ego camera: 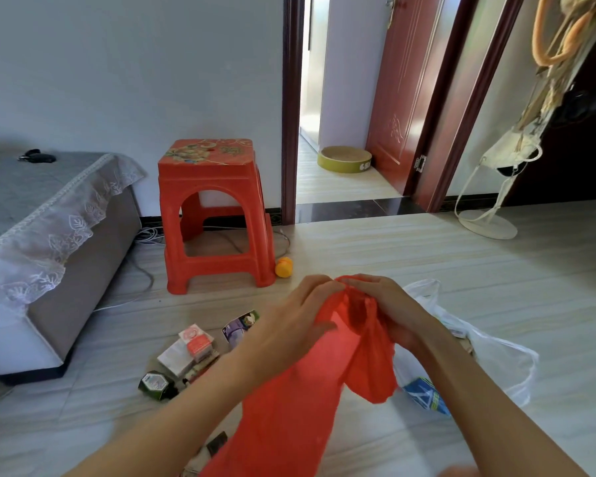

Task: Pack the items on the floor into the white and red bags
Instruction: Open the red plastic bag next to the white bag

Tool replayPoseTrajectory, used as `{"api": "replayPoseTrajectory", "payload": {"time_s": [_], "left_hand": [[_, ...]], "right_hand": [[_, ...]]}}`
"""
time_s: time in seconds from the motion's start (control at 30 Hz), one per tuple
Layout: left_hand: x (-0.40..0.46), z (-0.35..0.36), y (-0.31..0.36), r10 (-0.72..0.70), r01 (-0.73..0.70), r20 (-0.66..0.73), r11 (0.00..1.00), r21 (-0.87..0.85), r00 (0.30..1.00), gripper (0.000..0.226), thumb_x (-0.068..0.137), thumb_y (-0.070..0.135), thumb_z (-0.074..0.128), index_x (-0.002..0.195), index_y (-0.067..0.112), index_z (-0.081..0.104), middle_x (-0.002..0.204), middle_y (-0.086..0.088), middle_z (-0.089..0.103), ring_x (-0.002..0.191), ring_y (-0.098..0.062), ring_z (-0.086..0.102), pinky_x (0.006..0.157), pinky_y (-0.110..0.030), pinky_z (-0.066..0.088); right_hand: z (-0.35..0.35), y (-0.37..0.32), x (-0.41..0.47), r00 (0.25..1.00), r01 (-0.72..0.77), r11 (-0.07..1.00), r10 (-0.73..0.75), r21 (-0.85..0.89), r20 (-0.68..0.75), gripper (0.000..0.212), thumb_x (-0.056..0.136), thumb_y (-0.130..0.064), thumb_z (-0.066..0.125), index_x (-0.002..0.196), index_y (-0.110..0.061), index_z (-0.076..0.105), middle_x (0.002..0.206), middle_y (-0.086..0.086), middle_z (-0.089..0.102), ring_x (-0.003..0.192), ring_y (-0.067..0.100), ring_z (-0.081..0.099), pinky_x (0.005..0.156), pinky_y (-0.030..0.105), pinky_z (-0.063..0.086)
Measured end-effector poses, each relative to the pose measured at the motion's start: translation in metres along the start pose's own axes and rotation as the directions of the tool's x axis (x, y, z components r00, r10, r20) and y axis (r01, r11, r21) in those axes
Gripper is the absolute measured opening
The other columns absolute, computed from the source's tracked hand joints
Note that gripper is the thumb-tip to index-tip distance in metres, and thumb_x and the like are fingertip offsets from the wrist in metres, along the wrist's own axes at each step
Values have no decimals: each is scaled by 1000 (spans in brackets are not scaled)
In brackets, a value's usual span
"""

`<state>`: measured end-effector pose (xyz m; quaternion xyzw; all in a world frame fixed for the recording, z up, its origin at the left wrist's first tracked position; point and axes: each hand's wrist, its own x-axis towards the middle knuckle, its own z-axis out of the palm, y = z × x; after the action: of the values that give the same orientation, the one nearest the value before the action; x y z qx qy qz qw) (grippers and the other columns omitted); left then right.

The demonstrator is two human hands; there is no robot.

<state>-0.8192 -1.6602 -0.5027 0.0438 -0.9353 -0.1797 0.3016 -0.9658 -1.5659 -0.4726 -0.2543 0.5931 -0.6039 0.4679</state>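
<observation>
Two hands meet in front of me at the top of the red bag (300,390): my left hand (289,325) pinches its upper edge from the left and my right hand (389,311) pinches it from the right, so each grip is closed on the thin plastic. The bag hangs long and limp from them, its long axis running from the hands down toward the bottom edge of the view, mouth end up. It hides part of the floor (461,256) behind it. To its right lies one white bag (496,356), crumpled on the floor, with one blue packet (427,395) just beside it. To the left I count a small heap of boxes (189,352), one dark green bottle (157,385) and one purple packet (239,327). Farther back stand one red plastic stool (214,211), one yellow ball-like toy (283,267) by its leg, and a grey sofa (31,242) with a lace cover.
</observation>
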Motion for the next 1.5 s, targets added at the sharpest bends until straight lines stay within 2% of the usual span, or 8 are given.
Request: {"api": "replayPoseTrajectory", "payload": {"time_s": [0.33,0.47,0.63,0.7,0.93,1.17,1.3,1.5], "left_hand": [[6,-3,-16,-187,264,-267,920,290,945,22,83,26,53,66,13,60,67,2,55,55,-17,56,41,-26,43],[11,-7,-26,-411,437,-362,900,-12,837,17,80,9,57,64,7,55,70,-2,52,60,-16,47,58,-28,39],[9,-26,-30,-641,578,-443,764,-287,627,13,80,10,55,71,9,65,63,0,59,61,-12,50,58,-20,36],[8,-32,-33,-670,596,-465,737,-319,579,15,79,10,56,66,11,63,58,-5,56,57,-15,46,57,-27,36],[6,-44,-30,-674,432,-318,697,-571,667,34,85,6,54,57,6,35,55,-7,32,52,-5,30,48,-19,27],[-3,-53,-51,-814,668,-224,571,-477,536,11,84,10,61,86,15,51,75,3,56,74,-14,55,67,-19,43],[-10,-55,-39,-185,221,-242,967,129,952,27,91,26,45,112,18,59,109,3,64,103,-13,58,88,-29,43],[-2,-34,-22,-90,55,136,969,242,987,29,88,34,54,111,18,61,103,1,64,92,-16,63,79,-31,51]], "right_hand": [[3,8,5,859,20,766,-342,-643,-381,32,79,-33,69,104,-17,56,97,4,62,85,17,56,73,27,41],[31,5,-4,764,417,446,-644,-792,39,25,75,-44,64,97,-33,59,103,-8,57,97,12,50,80,26,40],[46,8,3,185,291,-206,-946,-934,267,15,76,-11,65,84,-22,72,93,-4,69,95,18,47,78,36,34],[56,13,3,155,337,-259,-933,-905,325,18,76,-8,66,90,-18,72,92,-2,69,88,18,48,74,34,36],[42,31,27,752,269,55,-636,-962,174,70,72,-27,75,134,-13,46,138,9,48,122,27,49,97,38,44],[34,13,17,922,306,860,-374,-409,-97,19,89,-9,57,80,-20,70,74,-5,67,71,7,62,68,17,49],[31,9,12,989,113,905,-140,-411,-37,18,89,-3,50,87,-15,63,67,1,63,52,3,58,51,15,46],[25,7,14,992,-73,962,98,-263,82,19,91,-8,50,79,-5,64,64,6,57,50,11,52,51,21,43]]}}
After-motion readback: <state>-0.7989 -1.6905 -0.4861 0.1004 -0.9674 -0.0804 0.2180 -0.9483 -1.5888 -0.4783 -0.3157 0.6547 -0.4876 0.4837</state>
